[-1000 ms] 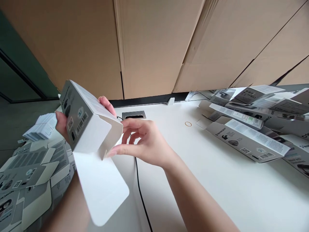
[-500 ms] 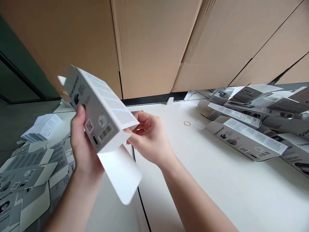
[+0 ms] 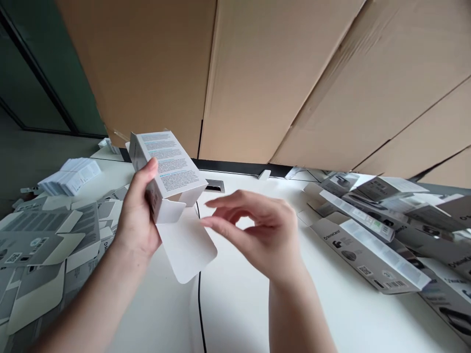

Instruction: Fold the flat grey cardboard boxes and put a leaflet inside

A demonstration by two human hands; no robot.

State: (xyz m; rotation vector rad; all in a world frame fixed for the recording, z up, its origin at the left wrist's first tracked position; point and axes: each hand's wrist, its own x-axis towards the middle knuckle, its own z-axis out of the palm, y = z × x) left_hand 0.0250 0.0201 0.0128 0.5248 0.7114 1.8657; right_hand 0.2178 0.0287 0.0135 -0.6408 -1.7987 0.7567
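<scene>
head | left hand (image 3: 138, 215) raised, gripping box (image 3: 172, 164) above counter (image 3: 235, 304), towards far edge, flap (image 3: 189, 245) hanging open | right hand (image 3: 263, 233) thumb and index parted, nothing gripped, beside flap | vs earlier: right hand off box, text panel turned up

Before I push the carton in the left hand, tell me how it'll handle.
The carton is probably light, being thin-looking cardboard. Its boxed shape should keep it fairly stiff, but the large open flap, hinged along one side, would likely bend easily.
</scene>
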